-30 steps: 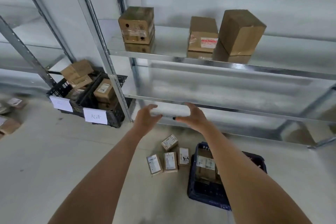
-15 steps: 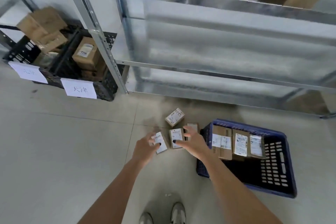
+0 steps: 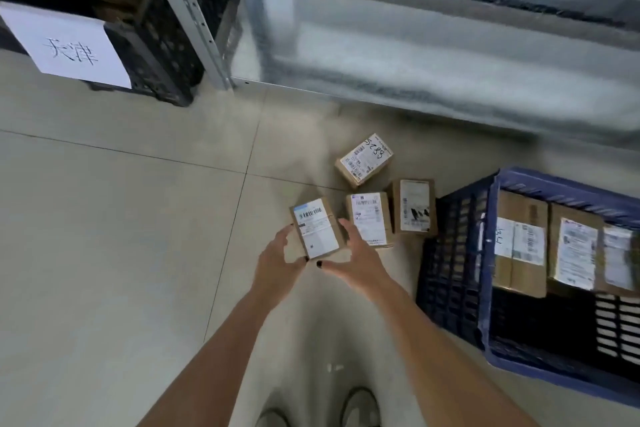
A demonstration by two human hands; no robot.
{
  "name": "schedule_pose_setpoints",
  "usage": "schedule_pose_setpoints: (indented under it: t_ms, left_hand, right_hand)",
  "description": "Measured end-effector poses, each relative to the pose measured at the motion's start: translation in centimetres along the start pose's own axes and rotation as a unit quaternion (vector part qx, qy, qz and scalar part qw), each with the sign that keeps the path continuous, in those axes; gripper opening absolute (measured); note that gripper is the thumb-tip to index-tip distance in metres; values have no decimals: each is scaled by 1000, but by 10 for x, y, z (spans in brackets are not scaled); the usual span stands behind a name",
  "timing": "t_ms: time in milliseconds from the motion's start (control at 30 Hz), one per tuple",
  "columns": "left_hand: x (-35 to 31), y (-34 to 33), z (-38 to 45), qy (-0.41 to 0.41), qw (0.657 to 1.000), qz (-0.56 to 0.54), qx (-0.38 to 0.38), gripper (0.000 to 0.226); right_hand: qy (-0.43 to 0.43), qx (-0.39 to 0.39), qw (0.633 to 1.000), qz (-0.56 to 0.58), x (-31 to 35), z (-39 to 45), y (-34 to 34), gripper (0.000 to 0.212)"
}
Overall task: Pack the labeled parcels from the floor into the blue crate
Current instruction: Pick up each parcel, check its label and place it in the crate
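On the floor tiles beside the blue crate (image 3: 491, 253), which held three labeled parcels, four more lay clustered. Nearest parcel (image 3: 317, 229) sat between both hands, long axis pointing away from the person. Left hand (image 3: 277, 262) and right hand (image 3: 356, 258) flanked it equally, fingers spread wide, not yet gripping.

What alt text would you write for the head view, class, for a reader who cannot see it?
Both hands, left hand and right hand, close around a labeled parcel on the floor. Three more parcels lie beside it, and a blue crate to the right holds several parcels.
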State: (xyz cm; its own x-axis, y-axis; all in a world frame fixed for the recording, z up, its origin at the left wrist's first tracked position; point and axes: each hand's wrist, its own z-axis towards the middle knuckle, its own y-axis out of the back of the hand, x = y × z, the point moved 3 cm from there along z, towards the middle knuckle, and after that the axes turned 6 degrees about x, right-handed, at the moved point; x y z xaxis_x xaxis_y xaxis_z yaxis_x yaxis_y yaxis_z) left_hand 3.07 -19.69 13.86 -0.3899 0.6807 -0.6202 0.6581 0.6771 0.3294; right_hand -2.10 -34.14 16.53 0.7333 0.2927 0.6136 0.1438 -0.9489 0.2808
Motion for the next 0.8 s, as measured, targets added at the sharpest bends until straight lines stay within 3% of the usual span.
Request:
schedule_pose_setpoints:
  t_ms: [167, 267, 367, 433, 600, 800]
  left_hand:
    - [56, -27, 90, 8, 1000, -25, 7, 74]
    - [75, -42, 134, 20, 999, -40, 13, 77]
    - [84, -61, 159, 9, 997, -68, 20, 62]
    - [90, -70, 160, 3, 994, -107, 15, 59]
    - [77, -49, 111, 8, 992, -129, 3, 59]
    - [-26, 0, -3, -26, 997, -69, 1, 79]
  right_hand:
    - [22, -14, 998, -64, -50, 104, -21, 71]
    - [19, -33, 996, -80, -75, 157, -32, 85]
    - [-4, -29, 999, -29, -88, 186, -42, 103]
    - [-17, -19, 1000, 0, -94, 189, -50, 104]
    - [38, -29, 999, -12, -69, 144, -52, 85]
    - [76, -41, 996, 17, 12, 7, -8, 95]
